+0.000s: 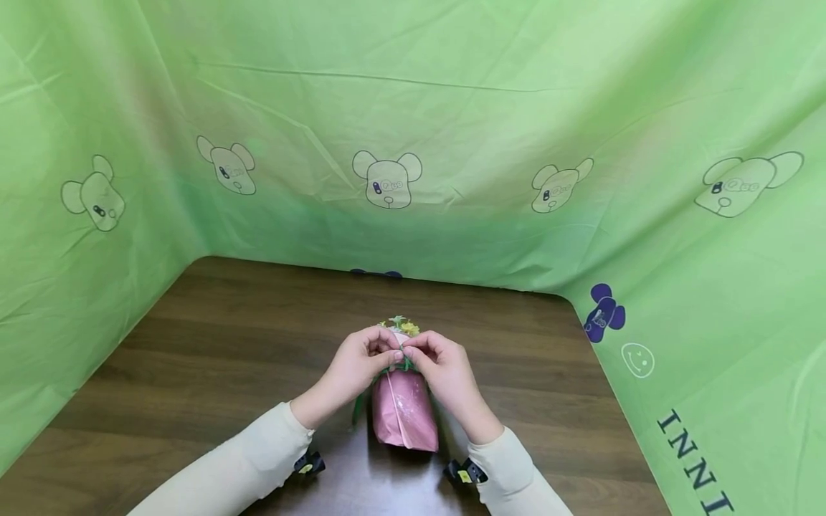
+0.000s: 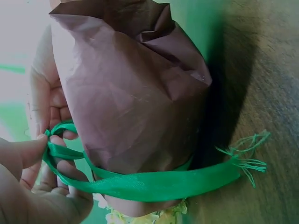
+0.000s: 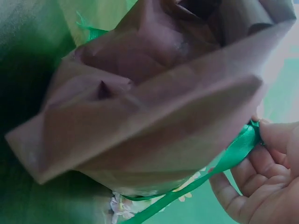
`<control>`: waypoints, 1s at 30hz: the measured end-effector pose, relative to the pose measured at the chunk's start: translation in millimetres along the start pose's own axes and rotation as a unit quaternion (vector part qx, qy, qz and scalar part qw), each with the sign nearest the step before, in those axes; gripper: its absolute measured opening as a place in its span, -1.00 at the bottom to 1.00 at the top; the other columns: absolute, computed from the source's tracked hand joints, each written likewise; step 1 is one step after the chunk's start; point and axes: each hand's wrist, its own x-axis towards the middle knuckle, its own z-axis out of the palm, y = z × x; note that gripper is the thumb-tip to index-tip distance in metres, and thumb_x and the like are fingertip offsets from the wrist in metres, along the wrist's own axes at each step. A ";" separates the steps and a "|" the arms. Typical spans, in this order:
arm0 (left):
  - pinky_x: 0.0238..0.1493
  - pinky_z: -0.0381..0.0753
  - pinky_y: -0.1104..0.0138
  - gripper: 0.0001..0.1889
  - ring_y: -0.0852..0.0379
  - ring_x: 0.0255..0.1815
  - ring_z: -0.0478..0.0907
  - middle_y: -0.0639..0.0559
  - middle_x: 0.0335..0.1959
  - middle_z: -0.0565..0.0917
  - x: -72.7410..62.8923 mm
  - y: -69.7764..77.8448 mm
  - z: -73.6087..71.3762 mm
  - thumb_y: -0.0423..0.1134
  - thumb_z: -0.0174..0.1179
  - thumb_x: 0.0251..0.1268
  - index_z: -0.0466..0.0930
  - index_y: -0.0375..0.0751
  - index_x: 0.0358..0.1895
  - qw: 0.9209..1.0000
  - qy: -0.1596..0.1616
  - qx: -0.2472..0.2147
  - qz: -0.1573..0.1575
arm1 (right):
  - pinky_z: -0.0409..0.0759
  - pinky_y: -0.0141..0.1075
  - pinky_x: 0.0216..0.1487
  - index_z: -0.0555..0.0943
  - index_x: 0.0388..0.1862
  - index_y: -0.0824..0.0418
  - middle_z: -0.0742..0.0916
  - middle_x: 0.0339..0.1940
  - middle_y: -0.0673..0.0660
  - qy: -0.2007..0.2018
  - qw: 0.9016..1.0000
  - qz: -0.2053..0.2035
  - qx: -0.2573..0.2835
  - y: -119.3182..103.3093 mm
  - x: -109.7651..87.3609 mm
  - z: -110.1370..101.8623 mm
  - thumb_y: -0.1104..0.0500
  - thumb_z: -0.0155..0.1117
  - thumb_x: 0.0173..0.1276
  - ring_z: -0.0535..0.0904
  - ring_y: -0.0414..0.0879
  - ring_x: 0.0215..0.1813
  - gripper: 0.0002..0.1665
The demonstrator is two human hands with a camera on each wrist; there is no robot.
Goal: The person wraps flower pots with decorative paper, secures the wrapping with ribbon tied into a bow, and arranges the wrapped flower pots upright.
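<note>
A bundle wrapped in pink paper (image 1: 405, 412) lies on the table, with small yellow and white flowers (image 1: 409, 328) showing at its far end. Around it runs a green ribbon (image 2: 163, 185), one frayed tail of which hangs beside the wrap in the left wrist view. My left hand (image 1: 358, 364) pinches the ribbon between thumb and fingers over the top of the bundle. Facing it, my right hand (image 1: 448, 369) pinches the ribbon too, its fingertips close to the left ones. In the right wrist view the ribbon (image 3: 240, 147) leads up to the right thumb and fingers.
The dark wooden table (image 1: 258, 344) extends around the bundle. Green cloth (image 1: 387, 86) printed with bear heads rises behind and at both sides. Black straps (image 1: 466, 471) with cameras sit at the wrists below pale sleeves (image 1: 258, 448).
</note>
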 end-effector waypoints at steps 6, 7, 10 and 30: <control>-0.37 0.57 0.44 -0.83 0.17 -0.39 0.62 -0.08 -0.35 0.74 0.6 -0.4 3.4 -0.44 0.37 0.28 0.65 -0.21 -0.11 1.000 0.004 0.003 0.023 | 0.66 -0.39 -0.23 0.75 -0.23 0.09 0.81 -0.28 -0.03 0.003 0.999 -0.021 -0.029 0.1 0.7 -3.2 0.21 0.42 0.37 0.68 -0.25 -0.25 -0.96; -0.38 0.56 0.43 -0.85 0.18 -0.40 0.61 -0.04 -0.36 0.73 0.3 0.0 3.7 -0.41 0.37 0.29 0.66 -0.18 -0.13 0.999 0.006 0.015 0.030 | 0.66 -0.39 -0.23 0.74 -0.22 0.11 0.80 -0.29 -0.03 0.006 0.999 -0.019 -0.029 -0.3 0.9 -3.6 0.21 0.42 0.38 0.68 -0.25 -0.25 -0.97; -0.32 0.57 0.40 -0.90 0.19 -0.37 0.58 0.08 -0.37 0.71 -0.8 1.3 3.9 -0.35 0.37 0.31 0.66 -0.09 -0.23 0.996 0.004 0.066 0.061 | 0.58 -0.41 -0.30 0.71 -0.21 0.14 0.75 -0.39 -0.01 0.018 1.000 0.002 -0.023 -1.1 1.5 -4.2 0.19 0.37 0.44 0.61 -0.25 -0.33 -0.96; -0.16 0.59 0.23 -0.81 0.09 -0.23 0.53 0.18 -0.30 0.59 1.4 3.6 -1.0 -0.35 0.40 0.22 0.63 0.08 -0.36 0.981 0.038 0.161 0.099 | 0.57 -0.37 -0.06 0.74 -0.09 0.22 0.76 -0.16 0.10 -0.102 0.994 0.004 -0.036 1.8 1.8 -6.5 0.15 0.27 0.52 0.59 -0.19 -0.13 -0.81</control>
